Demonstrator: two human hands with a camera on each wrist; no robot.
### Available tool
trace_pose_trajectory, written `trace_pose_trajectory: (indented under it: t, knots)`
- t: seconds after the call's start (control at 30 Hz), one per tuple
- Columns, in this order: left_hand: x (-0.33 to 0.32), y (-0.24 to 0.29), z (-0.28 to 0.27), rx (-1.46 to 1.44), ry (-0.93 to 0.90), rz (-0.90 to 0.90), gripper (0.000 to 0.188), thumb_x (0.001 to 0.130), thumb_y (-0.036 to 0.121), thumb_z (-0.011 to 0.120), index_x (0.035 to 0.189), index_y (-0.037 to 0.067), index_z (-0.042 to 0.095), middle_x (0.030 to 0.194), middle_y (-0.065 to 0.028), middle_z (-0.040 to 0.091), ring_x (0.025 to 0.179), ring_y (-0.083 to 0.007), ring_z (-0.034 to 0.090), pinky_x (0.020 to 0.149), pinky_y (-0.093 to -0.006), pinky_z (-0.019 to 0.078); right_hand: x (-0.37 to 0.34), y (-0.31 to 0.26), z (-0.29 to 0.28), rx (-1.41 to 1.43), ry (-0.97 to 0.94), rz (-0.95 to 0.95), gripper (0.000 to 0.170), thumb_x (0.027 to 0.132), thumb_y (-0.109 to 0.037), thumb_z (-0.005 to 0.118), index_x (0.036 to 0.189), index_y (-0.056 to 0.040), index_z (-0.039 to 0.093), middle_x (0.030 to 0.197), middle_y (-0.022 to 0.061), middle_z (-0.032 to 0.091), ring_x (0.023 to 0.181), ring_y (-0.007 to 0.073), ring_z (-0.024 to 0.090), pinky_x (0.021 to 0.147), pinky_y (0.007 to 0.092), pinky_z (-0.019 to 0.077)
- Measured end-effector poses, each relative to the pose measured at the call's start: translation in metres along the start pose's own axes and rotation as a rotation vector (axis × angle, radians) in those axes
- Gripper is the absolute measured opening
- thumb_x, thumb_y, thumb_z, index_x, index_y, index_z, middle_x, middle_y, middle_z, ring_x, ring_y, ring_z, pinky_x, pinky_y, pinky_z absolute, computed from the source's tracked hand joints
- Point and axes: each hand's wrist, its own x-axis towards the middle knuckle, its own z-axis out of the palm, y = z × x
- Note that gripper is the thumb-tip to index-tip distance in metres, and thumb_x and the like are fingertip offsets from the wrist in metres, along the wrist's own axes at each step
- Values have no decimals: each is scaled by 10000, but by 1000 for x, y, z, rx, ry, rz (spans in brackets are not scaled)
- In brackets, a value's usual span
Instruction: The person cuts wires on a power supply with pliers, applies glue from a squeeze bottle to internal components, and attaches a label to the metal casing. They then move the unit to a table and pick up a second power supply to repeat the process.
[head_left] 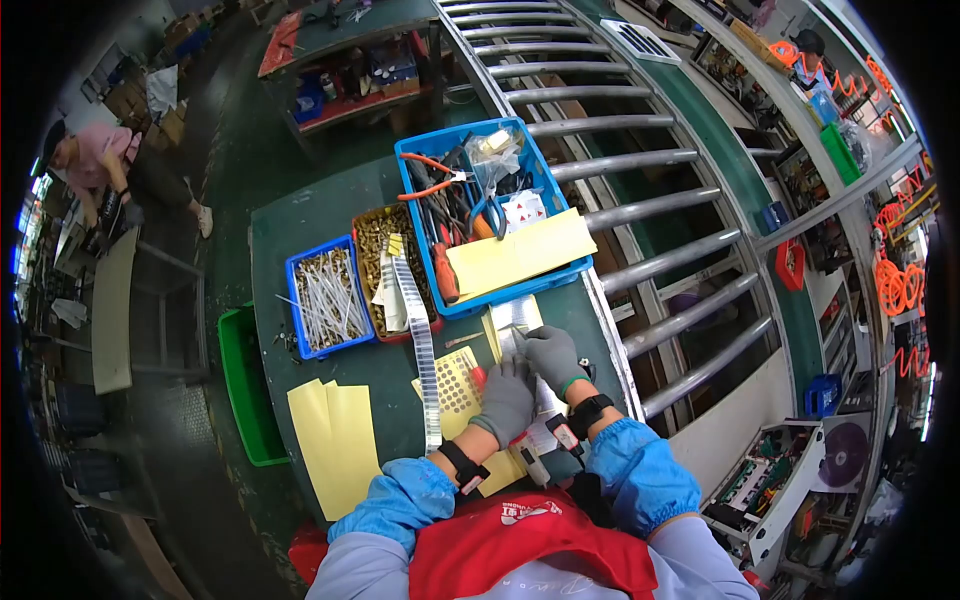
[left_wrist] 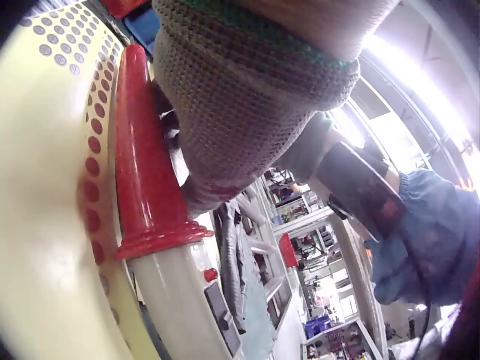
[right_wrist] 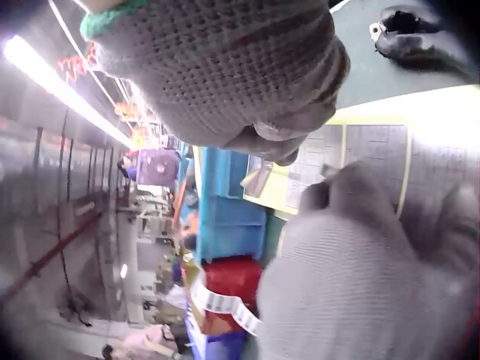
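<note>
Silvery label sheets [head_left: 513,314] on yellow backing lie at the table's front; the right wrist view shows their printed grid [right_wrist: 375,146]. My gloved left hand [head_left: 508,400] rests on them, fingers extended [right_wrist: 360,277]. Over the sheet my right hand [head_left: 552,358] has curled fingers [right_wrist: 289,150] close to the left fingertips; whether they pinch anything is hidden. A white tool with a red cone [left_wrist: 146,165] lies beside my left hand [left_wrist: 240,97], over a yellow sheet of round brown stickers [head_left: 462,385].
A blue crate [head_left: 464,306] holds pliers, scissors and a screwdriver. Beside it are a bin of brass parts [head_left: 372,235] and a blue bin of white ties [head_left: 330,300]. A barcode strip [head_left: 425,370] trails down the table. Yellow sheets [head_left: 335,440] lie left; rollers [head_left: 660,220] run right.
</note>
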Motion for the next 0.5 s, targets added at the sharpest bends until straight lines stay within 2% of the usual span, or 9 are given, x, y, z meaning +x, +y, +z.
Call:
trace_pose_trajectory:
  t: [0.1, 0.13, 0.23, 0.33, 0.37, 0.43, 0.47, 0.5]
  knots:
    - [0, 1, 0, 9, 11, -10, 609, 860, 385, 657, 1337, 12, 593, 1409, -203, 531, 1316, -380, 457, 996, -435, 377, -8, -14, -18, 438, -22, 31, 298, 870, -120, 626, 1107, 44, 701, 768, 81, 676, 583, 139, 613, 528, 297, 491]
    - [0, 1, 1, 23, 26, -12, 612, 850, 393, 670, 1327, 16, 600, 1407, -204, 533, 1312, -375, 461, 994, -433, 379, -21, -31, -30, 465, -24, -6, 319, 902, -116, 619, 1171, 50, 665, 798, 54, 658, 568, 87, 558, 518, 243, 447]
    - [1, 1, -10, -41, -93, 0, 583, 845, 395, 675, 1293, 26, 623, 1414, -192, 531, 1328, -366, 450, 985, -428, 390, -56, -50, -60, 500, 11, -146, 292, 928, -114, 606, 1172, 37, 660, 826, 39, 650, 595, 80, 556, 547, 235, 453]
    - [-1, 0, -13, 42, -45, 2, 499, 858, 381, 658, 1239, 59, 669, 1348, -163, 599, 1290, -339, 515, 967, -438, 436, -106, -45, -94, 446, 92, -275, 254, 944, -109, 605, 1153, 23, 663, 842, 8, 626, 639, 65, 559, 574, 230, 458]
    - [0, -3, -12, -149, -20, -32, 482, 859, 392, 668, 1213, 65, 682, 1288, -156, 628, 1235, -327, 556, 961, -432, 452, -124, -40, -103, 358, 192, -399, 250, 948, -93, 604, 1161, 23, 662, 845, 4, 622, 668, 63, 566, 596, 231, 465]
    - [8, -10, -22, -535, 7, -82, 452, 860, 415, 688, 1159, 77, 708, 1167, -144, 688, 1123, -302, 640, 947, -421, 486, -159, -18, -122, 256, 301, -422, 228, 929, -86, 629, 1117, 28, 688, 944, 101, 708, 863, 166, 673, 782, 308, 534]
    - [13, -3, -33, -729, 185, -91, 347, 903, 352, 649, 1113, 96, 751, 1049, -146, 728, 981, -300, 690, 891, -394, 523, -174, -5, -132, 164, 368, -472, 226, 918, -81, 646, 1114, 23, 687, 969, 151, 713, 895, 223, 701, 815, 337, 540]
    - [17, 10, -60, -868, 226, -50, 336, 922, 292, 630, 1100, 39, 759, 973, -128, 737, 882, -254, 689, 830, -359, 531, -196, -1, -142, 118, 420, -467, 226, 907, -72, 650, 1113, 11, 694, 987, 176, 712, 900, 251, 708, 821, 335, 539]
